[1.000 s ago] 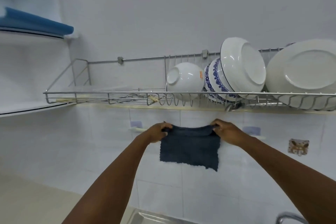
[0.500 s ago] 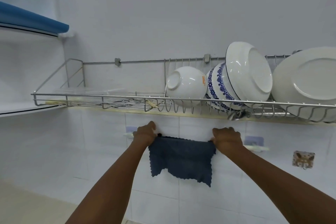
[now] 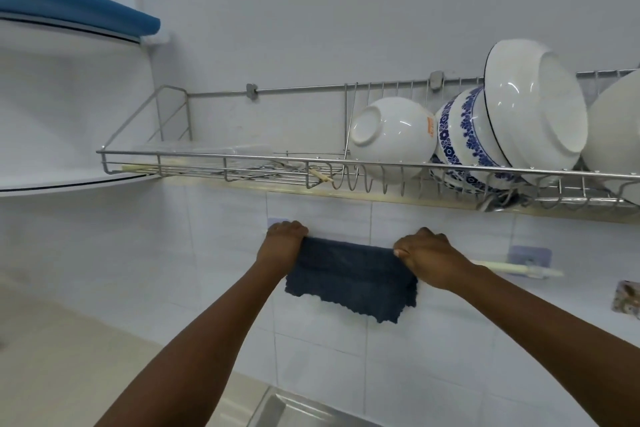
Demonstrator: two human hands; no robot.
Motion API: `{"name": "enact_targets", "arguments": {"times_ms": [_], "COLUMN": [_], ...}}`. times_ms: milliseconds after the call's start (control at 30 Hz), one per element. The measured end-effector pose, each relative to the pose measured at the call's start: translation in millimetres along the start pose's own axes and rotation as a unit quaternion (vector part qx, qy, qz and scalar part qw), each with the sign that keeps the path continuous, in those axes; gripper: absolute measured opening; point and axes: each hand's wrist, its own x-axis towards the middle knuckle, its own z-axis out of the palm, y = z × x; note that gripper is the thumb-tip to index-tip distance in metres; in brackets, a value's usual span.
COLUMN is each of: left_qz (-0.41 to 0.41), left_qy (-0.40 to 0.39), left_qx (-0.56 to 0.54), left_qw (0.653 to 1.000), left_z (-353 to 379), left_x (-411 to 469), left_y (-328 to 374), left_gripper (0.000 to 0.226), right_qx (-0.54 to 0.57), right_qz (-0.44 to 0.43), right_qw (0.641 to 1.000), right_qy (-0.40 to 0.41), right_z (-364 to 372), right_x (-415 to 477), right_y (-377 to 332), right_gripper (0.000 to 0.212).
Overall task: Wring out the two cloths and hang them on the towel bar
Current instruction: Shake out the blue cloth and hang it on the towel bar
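A dark blue cloth (image 3: 349,276) hangs spread against the tiled wall, its top edge up at the white towel bar (image 3: 512,266). My left hand (image 3: 281,246) grips the cloth's top left corner. My right hand (image 3: 427,258) grips its top right corner. The cloth and my hands hide the bar's left and middle parts; only its right end and blue wall mount (image 3: 529,255) show. I see only one cloth.
A wire dish rack (image 3: 242,163) runs along the wall just above my hands, holding white bowls (image 3: 391,135), a blue-patterned bowl (image 3: 460,135) and chopsticks. A sink edge (image 3: 277,406) shows below. A small wall hook plate (image 3: 627,300) sits at the right.
My hands lifted the cloth toward the wall and up to the towel bar, then spread it wider along the bar. The view shifted right and closer.
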Motion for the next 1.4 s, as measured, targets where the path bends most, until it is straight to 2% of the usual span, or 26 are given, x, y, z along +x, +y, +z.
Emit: {"name": "enact_targets", "arguments": {"times_ms": [67, 133, 233, 367, 500, 633, 733, 900, 1067, 1167, 1233, 1333, 1400], "left_qz": [0.022, 0.014, -0.002, -0.033, -0.053, -0.045, -0.044, -0.023, -0.034, -0.022, 0.005, 0.042, 0.086], "left_qy": [0.005, 0.008, 0.026, 0.036, 0.039, -0.001, -0.008, 0.002, 0.001, 0.066, 0.114, 0.112, 0.111], "left_qx": [0.063, 0.14, 0.174, 0.186, 0.184, 0.222, 0.23, 0.194, 0.174, 0.109, 0.029, -0.09, -0.138], "left_qw": [0.998, 0.99, 0.984, 0.981, 0.981, 0.974, 0.972, 0.981, 0.984, 0.992, 0.993, 0.989, 0.98], "left_z": [2.0, 2.9, -0.9, -0.8, 0.9, 7.7, 12.3, 15.9, 16.2, 23.0, 33.1, 44.0, 56.9], "left_x": [-8.7, -13.7, -19.2, -25.9, -31.7, -33.9, -35.0, -34.8, -37.8, -44.0, -56.5, -92.2, -118.5], "left_y": [-6.5, -13.3, -19.8, -17.1, -18.1, -17.5, -18.7, -20.0, -15.0, 7.1, 32.2, 83.0, 113.5], "left_gripper": [0.028, 0.039, 0.045, 0.048, 0.052, 0.072, 0.082, 0.08, 0.084, 0.083, 0.063, 0.027, 0.023], "right_qx": [-0.028, -0.074, -0.055, 0.034, 0.07, 0.14, 0.192, 0.135, 0.058, 0.068, 0.084, 0.092, 0.112], "right_qz": [-0.018, -0.033, -0.014, -0.051, -0.077, -0.089, -0.075, -0.081, -0.063, -0.067, -0.064, -0.049, -0.034], "right_qw": [0.999, 0.995, 0.994, 0.994, 0.988, 0.972, 0.964, 0.972, 0.985, 0.978, 0.968, 0.963, 0.962], "right_qy": [0.021, 0.051, 0.091, 0.092, 0.113, 0.164, 0.167, 0.176, 0.151, 0.185, 0.227, 0.248, 0.246], "right_z": [10.4, 17.6, 16.9, 31.0, 43.0, 49.8, 54.3, 56.7, 49.8, 51.5, 54.3, 63.9, 74.8], "right_x": [-1.7, -0.7, 9.5, 11.3, 0.8, -13.7, -20.5, -14.0, -14.7, -21.0, -31.6, -59.0, -83.3], "right_y": [-4.2, -7.6, -15.5, -20.0, -10.8, -13.5, -14.5, -14.2, -15.9, -14.6, -14.0, -12.1, -8.0], "right_gripper": [0.027, 0.035, 0.034, 0.037, 0.039, 0.029, 0.027, 0.039, 0.045, 0.046, 0.043, 0.038, 0.041]}}
